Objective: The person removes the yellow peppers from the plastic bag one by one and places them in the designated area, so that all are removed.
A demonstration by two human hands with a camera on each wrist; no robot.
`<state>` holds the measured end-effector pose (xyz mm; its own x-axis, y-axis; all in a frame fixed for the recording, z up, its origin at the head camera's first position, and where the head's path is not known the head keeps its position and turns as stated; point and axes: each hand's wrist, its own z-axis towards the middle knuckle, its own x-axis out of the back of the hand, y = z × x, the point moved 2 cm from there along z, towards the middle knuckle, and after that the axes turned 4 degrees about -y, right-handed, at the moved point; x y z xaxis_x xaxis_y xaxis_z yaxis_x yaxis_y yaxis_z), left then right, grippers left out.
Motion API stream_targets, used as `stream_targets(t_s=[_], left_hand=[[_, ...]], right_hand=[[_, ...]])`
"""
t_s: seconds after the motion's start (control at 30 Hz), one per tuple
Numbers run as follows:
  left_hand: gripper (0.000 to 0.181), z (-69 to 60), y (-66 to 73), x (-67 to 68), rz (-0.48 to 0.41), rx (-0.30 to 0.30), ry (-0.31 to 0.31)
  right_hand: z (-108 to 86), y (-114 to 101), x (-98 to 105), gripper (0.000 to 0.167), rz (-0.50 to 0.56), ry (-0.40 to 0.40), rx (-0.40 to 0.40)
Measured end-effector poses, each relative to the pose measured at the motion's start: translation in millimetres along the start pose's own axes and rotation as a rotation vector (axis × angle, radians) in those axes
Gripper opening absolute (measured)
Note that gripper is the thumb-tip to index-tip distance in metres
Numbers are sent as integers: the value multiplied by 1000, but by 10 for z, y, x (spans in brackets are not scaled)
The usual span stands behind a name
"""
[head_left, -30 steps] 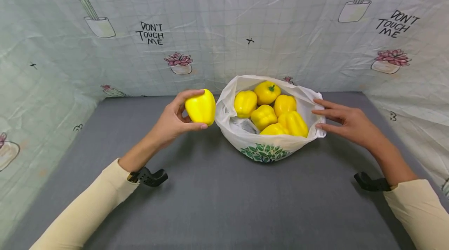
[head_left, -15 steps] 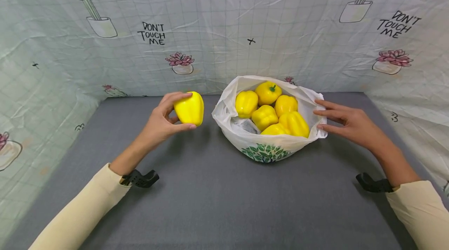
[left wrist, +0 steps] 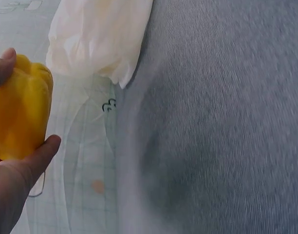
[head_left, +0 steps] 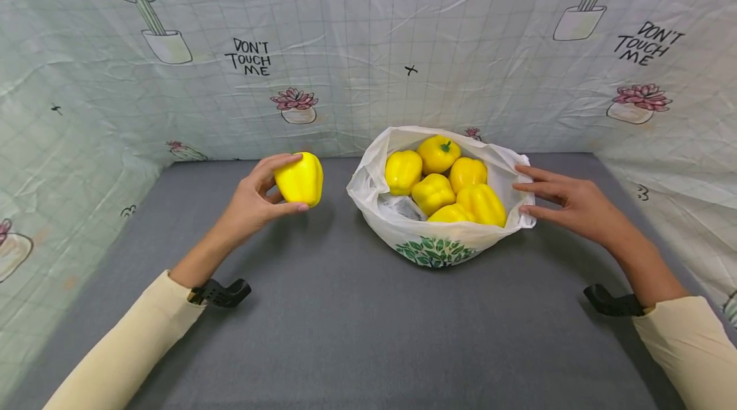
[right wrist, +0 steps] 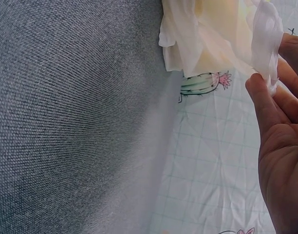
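My left hand [head_left: 250, 205] grips a yellow bell pepper [head_left: 301, 180] between thumb and fingers, held above the table to the left of a white plastic bag [head_left: 374, 208]. In the left wrist view the same yellow bell pepper [left wrist: 25, 107] shows at the left edge. Several more yellow peppers [head_left: 433, 192] lie inside the bag, whose mouth faces up and toward me. At the bag's right side, my right hand [head_left: 581, 205] pinches the rim; the right wrist view shows the thumb and fingers on the folded white edge [right wrist: 267, 44].
A grey cloth-covered table [head_left: 368, 333] lies beneath everything. Behind it and at both sides hangs a pale sheet [head_left: 357, 45] printed with cacti and lettering. Some clear crumpled plastic [head_left: 403, 207] sits inside the bag near its left front.
My left hand has moved left, away from the bag, with the yellow bell pepper in its grip. The right hand and the bag have hardly moved.
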<state>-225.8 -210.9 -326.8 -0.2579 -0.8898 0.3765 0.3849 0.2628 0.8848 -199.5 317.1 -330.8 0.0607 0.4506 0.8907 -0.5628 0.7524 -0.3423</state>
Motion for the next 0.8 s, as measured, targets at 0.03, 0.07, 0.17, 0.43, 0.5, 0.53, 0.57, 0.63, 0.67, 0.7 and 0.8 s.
stream_targets(t_s=[0.03,0.07,0.17,0.43,0.5,0.53,0.57,0.63,0.67,0.7,0.8], left_hand=[[79,-1,-10,18,5,-3,3],[79,-4,-20,36,10,-5,7],[78,-12,-51,98,23,-12,12],[77,-29,-132,284,45,-13,12],[77,-28,-143,326,43,-17,12],[77,-28,-149,346,47,-17,13],[77,-29,-155,365,52,-14,14],[76,-34,-167,400,63,-4,15],[76,-40,-174,417,70,4,16],[76,-45,-181,434,78,12,17],[76,-59,-207,484,91,31,21]], right_hand=[[0,-2,0,51,-2,-1,-2],[-1,-3,0,51,-4,0,-1],[-1,-3,0,51,-3,0,-1],[-9,-1,12,51,-19,6,19],[-10,-2,18,51,-19,6,17],[-11,-3,20,51,-16,6,15],[-12,-4,23,51,-13,6,14],[-14,-5,27,51,-11,7,17],[-15,-5,27,51,-11,7,20],[-17,-5,27,51,-9,8,25],[-20,-2,22,51,-7,7,36]])
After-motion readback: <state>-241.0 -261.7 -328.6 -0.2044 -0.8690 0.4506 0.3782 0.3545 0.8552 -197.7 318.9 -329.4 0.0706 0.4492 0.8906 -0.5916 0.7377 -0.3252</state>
